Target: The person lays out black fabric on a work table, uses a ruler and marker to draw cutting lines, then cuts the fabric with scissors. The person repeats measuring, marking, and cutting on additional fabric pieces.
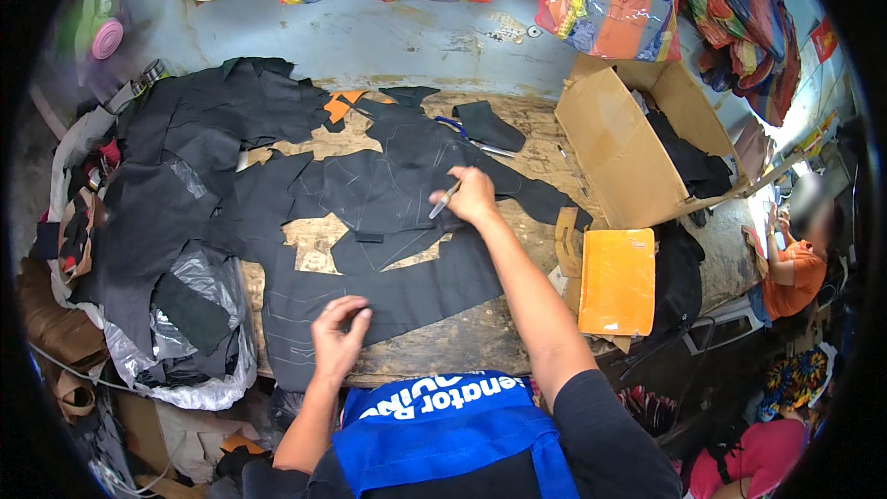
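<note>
Black sheet material (416,291), marked with thin pale lines, lies across the wooden table (443,346) with ragged cut-out gaps in it. Over its upper middle, my right hand (474,196) is closed around a pen (443,200) whose tip slants down to the left. Nearer the front edge, my left hand (339,333) hovers at or just above the black sheet. Its thumb is apart from its curled fingers, and nothing shows in it. Scissors with blue handles (451,123) lie beyond my right hand, partly on the black pieces.
An open cardboard box (614,143) holding black pieces stands at the back right. In front of it lie an orange panel (617,282) and narrow tan templates (566,242). Black scraps and a clear plastic bag (231,379) crowd the left. A person in orange (795,273) sits far right.
</note>
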The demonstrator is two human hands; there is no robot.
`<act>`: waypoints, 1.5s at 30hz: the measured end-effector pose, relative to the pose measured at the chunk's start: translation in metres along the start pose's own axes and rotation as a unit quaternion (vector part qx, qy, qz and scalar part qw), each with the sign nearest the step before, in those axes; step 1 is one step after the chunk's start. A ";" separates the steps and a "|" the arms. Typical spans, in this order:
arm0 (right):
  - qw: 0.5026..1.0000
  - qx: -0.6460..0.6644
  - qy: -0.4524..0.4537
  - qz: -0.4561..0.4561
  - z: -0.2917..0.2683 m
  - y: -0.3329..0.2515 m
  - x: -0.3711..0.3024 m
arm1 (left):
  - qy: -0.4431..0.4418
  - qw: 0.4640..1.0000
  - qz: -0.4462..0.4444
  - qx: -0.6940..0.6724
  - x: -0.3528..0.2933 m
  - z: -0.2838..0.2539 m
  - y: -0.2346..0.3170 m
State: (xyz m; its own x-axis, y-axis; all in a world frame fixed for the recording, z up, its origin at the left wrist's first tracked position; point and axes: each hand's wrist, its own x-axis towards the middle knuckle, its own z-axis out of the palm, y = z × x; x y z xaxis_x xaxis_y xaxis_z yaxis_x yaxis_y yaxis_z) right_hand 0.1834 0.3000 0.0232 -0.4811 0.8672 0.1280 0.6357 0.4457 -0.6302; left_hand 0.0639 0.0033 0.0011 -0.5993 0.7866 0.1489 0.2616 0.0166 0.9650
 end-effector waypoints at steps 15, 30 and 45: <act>0.994 0.101 0.025 -0.042 -0.108 0.074 -0.051 | 0.106 0.915 0.216 0.325 0.092 0.003 -0.026; 0.984 0.101 0.108 0.101 -0.034 0.045 -0.185 | 0.356 0.844 -0.101 0.387 0.249 -0.108 -0.099; 0.945 -0.225 0.009 0.237 -0.102 0.087 -0.051 | -0.075 0.889 0.103 0.441 0.210 -0.028 -0.039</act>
State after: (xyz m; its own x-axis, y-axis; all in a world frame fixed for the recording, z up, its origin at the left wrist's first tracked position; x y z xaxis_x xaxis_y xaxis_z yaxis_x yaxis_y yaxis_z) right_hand 0.3246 0.3166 0.0401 -0.0707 0.9949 -0.0717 0.9714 0.0523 -0.2315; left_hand -0.0929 0.1509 0.0011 -0.3802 0.9009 0.2092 0.8844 0.2880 0.3674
